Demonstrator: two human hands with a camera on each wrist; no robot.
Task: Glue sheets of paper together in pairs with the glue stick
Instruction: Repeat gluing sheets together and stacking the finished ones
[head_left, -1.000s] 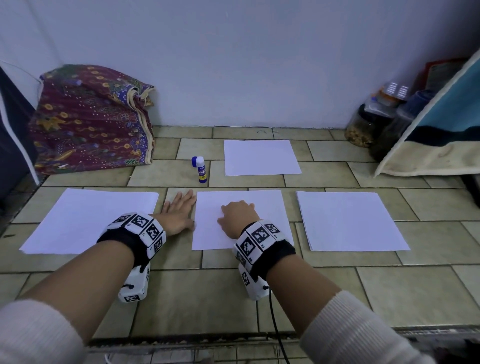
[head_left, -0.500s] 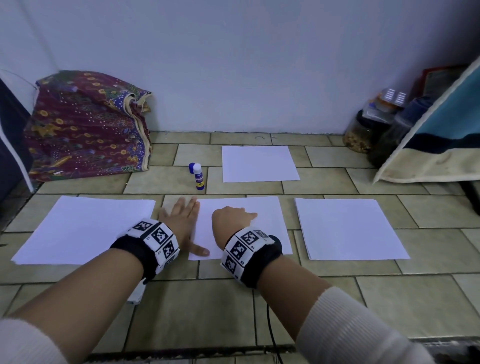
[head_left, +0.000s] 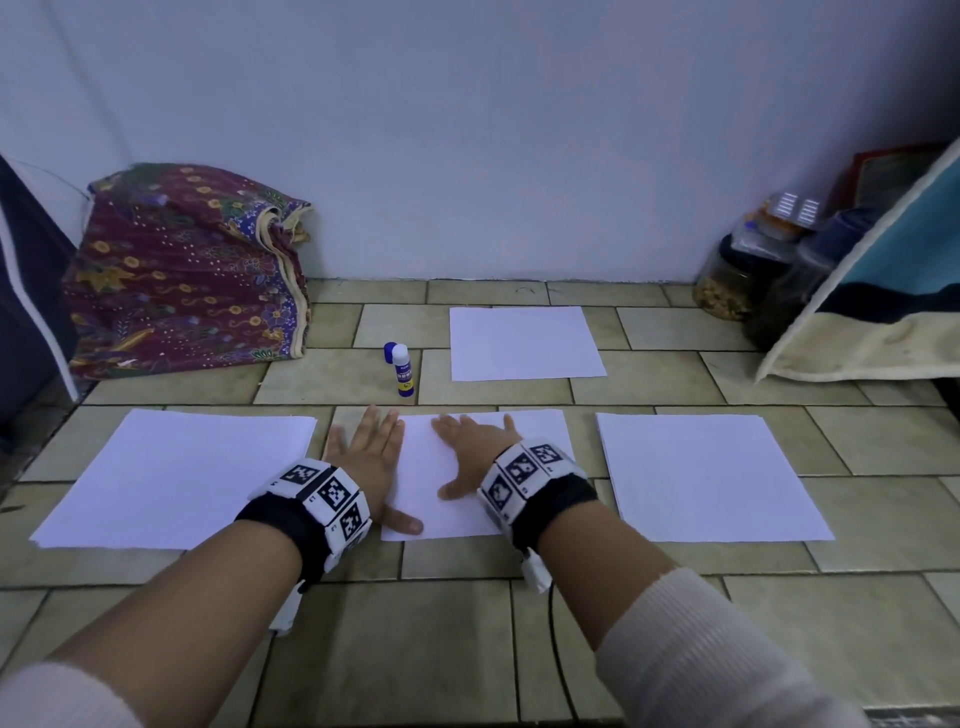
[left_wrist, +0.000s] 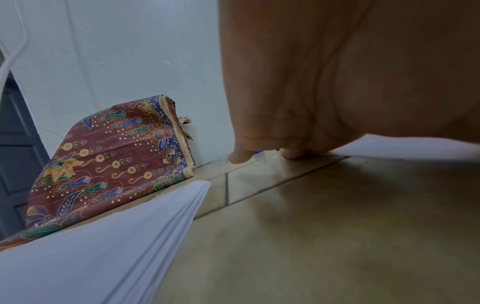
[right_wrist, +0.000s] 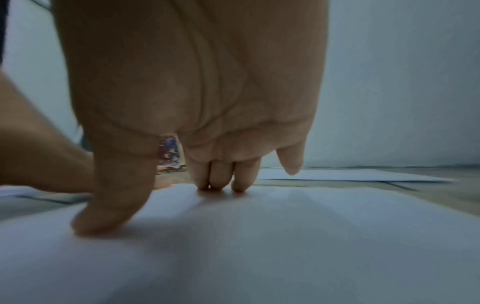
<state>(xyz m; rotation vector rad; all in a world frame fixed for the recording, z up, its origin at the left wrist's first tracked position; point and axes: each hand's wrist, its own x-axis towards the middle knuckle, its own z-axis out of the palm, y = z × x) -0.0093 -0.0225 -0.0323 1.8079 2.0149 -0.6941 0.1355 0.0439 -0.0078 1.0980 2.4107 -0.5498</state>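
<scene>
Head view: I am seeing both hands lying flat on the tiled floor (head_left: 467, 649). The left hand (head_left: 366, 457) is resting with fingers spread wide, mostly on tile, its thumb reaching onto the left edge of the middle sheet (head_left: 421, 478). The right hand (head_left: 475, 452) is pressing flat on that sheet, fingers straight and spread, holding nothing. The glue stick (head_left: 403, 370) is standing upright just beyond the sheet, its blue cap (head_left: 389, 352) sitting just behind it. A stack (head_left: 176, 478) is lying to the left, another sheet (head_left: 711, 478) to the right, a fourth sheet (head_left: 524, 343) farther back near the wall. A patterned cloth (head_left: 182, 280) is leaning at the wall on the left; jars (head_left: 748, 275) are standing at the right.

Left wrist view: I am seeing the left hand (left_wrist: 337, 82) open, fingertips (left_wrist: 240, 157) touching tile. The stack (left_wrist: 103, 246) is showing many layered edges; the cloth (left_wrist: 111, 164) is behind it.

Right wrist view: the right hand (right_wrist: 194, 92) is open, thumb and three fingertips (right_wrist: 219, 179) pressing the sheet (right_wrist: 285, 246), the little finger lifting clear. The picture is blurred.
</scene>
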